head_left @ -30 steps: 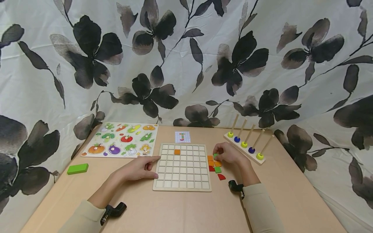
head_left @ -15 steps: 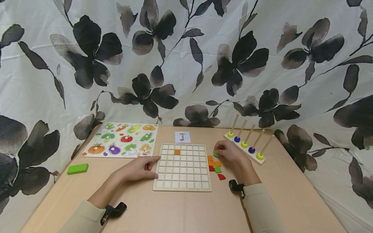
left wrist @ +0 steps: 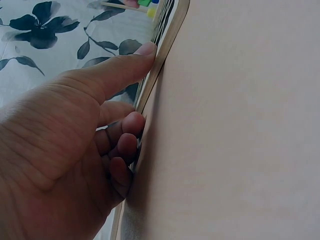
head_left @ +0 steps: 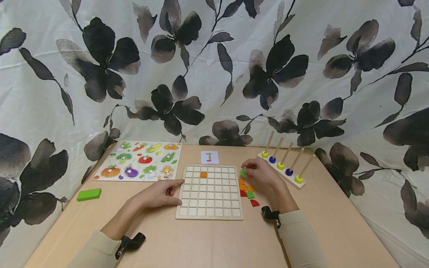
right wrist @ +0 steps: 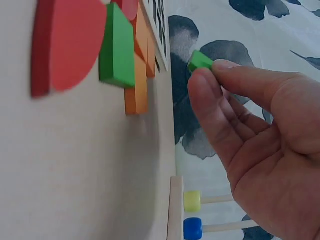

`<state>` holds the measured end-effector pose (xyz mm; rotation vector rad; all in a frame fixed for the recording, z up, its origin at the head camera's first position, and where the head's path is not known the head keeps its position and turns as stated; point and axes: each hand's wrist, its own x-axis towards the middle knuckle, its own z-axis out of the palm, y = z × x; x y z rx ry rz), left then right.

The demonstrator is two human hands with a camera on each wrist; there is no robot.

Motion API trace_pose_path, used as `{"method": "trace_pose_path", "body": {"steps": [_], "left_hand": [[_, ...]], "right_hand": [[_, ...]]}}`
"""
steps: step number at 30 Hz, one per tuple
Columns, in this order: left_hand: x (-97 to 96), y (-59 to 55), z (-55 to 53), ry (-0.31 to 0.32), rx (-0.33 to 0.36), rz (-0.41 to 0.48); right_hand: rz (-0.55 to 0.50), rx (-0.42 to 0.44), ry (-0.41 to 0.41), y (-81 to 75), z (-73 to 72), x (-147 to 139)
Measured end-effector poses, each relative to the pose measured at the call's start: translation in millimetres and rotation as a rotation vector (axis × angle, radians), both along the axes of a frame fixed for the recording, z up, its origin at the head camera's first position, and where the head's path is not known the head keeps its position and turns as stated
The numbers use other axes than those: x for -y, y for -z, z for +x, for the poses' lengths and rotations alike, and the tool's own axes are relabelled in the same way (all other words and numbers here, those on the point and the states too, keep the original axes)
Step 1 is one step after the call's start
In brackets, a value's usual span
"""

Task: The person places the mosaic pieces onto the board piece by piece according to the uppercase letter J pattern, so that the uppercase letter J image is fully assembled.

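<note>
My right hand [head_left: 261,174] pinches a small green block [right wrist: 200,61] between thumb and finger, lifted above the table to the right of the grid board [head_left: 209,218]. One orange square [head_left: 203,174] sits in a cell of the board's top row. At the board's left edge, my left hand [head_left: 159,194] touches the rim with thumb and index finger, its other fingers bent under the palm. Beside the board's right edge lie orange blocks [head_left: 242,187], a green square [head_left: 250,194] and red curved pieces [head_left: 254,203]. Behind the board lies a pattern card [head_left: 209,157].
A vegetable puzzle board [head_left: 138,160] lies at the back left, with a green block [head_left: 89,194] in front of it. Just beyond my right hand stands a peg rack [head_left: 280,170] with yellow and blue beads on upright sticks. A flowered cloth [head_left: 214,74] hangs behind the table.
My right hand has lifted the green block off the table and moved slightly left, toward the board. The left hand and the board stay where they were.
</note>
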<state>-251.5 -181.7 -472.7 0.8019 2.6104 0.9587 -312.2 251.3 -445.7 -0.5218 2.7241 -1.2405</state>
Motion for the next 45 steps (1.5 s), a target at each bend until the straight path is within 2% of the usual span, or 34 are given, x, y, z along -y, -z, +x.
{"method": "trace_pose_path", "body": {"steps": [13,23,30,34,40,45], "left_hand": [[0.4,-1.7,0.9,0.005,0.005,0.016],[-0.1,-1.2,0.3,0.002,0.004,0.007],[0.4,1.2,-0.3,0.006,0.005,0.006],[-0.4,1.9,-0.8,0.001,0.011,-0.001],[-0.4,1.0,-1.1,0.009,-0.004,0.009],[0.1,-0.1,-1.1,0.027,-0.019,0.028]], "right_hand": [[-0.145,0.011,0.003,-7.4,4.7,20],[-0.197,-0.058,-0.030,-10.5,7.9,38],[-0.254,-0.067,-0.051,-14.0,7.6,54],[-0.301,-0.055,-0.036,-17.3,7.9,65],[-0.453,0.004,0.027,-20.7,8.8,80],[-0.499,-0.017,0.057,-19.6,8.9,93]]}}
